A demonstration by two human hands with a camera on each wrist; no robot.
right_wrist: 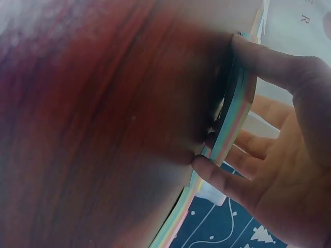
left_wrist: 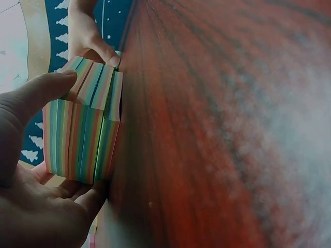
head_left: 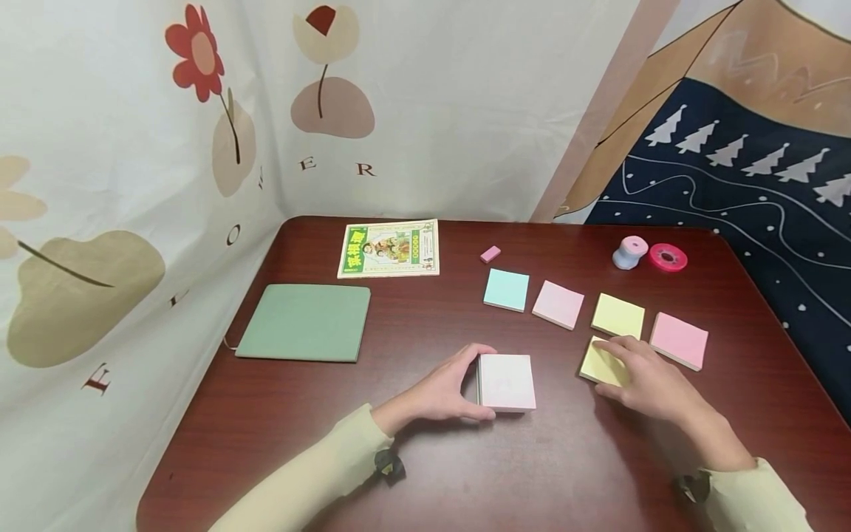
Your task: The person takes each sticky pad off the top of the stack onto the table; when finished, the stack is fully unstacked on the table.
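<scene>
My left hand grips a stack of sticky note pads at the table's middle, thumb at the near side and fingers at the far side. The stack's top is pale pink; in the left wrist view its sides show rainbow-coloured layers. To the right, my right hand holds a yellow sticky note pad by its edges between thumb and fingers. A dark gap shows under this pad in the right wrist view. Just behind it lie another yellow pad and a pink pad.
Further back are a light pink pad, a turquoise pad and a pink eraser. A pale roll-shaped item stands beside a red tape dispenser. On the left lie a green notebook and a picture booklet.
</scene>
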